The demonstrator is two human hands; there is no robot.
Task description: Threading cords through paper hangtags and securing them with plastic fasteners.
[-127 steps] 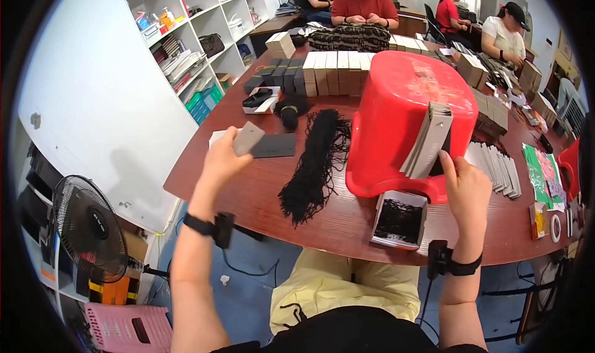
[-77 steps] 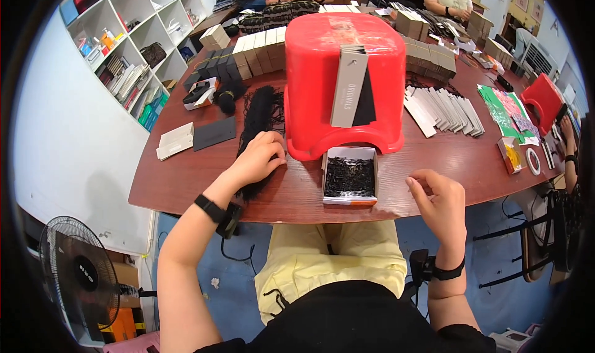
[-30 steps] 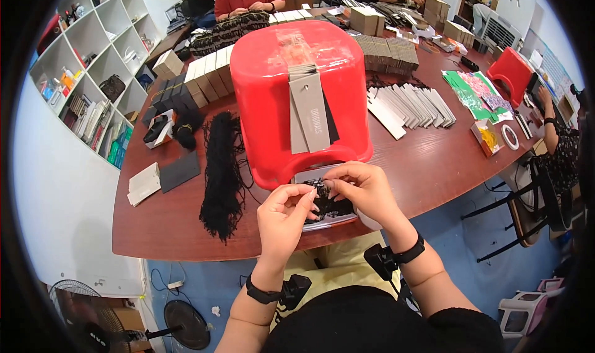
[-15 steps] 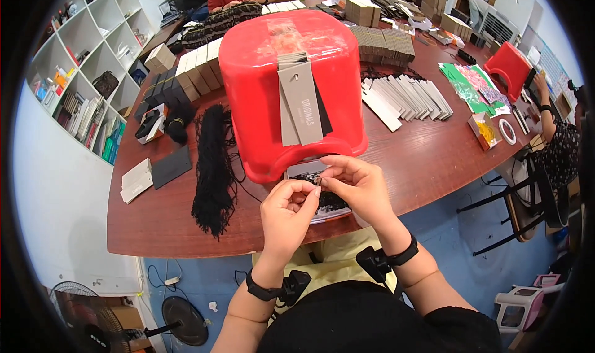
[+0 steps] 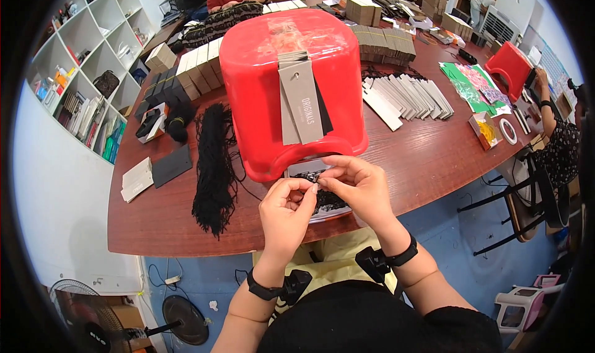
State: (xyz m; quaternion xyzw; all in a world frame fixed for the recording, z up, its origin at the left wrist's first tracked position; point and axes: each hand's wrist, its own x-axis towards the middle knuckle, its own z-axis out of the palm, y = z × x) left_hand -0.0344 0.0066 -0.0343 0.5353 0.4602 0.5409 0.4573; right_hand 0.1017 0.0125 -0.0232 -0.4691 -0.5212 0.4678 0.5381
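My left hand (image 5: 285,215) and my right hand (image 5: 365,192) meet fingertip to fingertip, both pinched closed. Whatever lies between the fingers is too small to name. Just under them, a heap of black cords (image 5: 330,202) rests on a pale flat surface at the table's front edge, partly covered by my hands. Beyond stands an upturned red plastic stool (image 5: 257,99). A fanned stack of grey hang tags (image 5: 299,102), with a black one among them, hangs down its near side from the taped top.
Left of the stool lies a long bundle of black strings (image 5: 212,179), with grey and black cards (image 5: 171,166) beside it. Pale cards (image 5: 412,99) spread out on the right. Co-workers sit at the far side and right of the brown table (image 5: 415,167). A fan (image 5: 87,328) stands lower left.
My fingertips have shifted very slightly, and the small brownish bit seen between them before is now harder to see. At the right, a co-worker's arm has moved a little.
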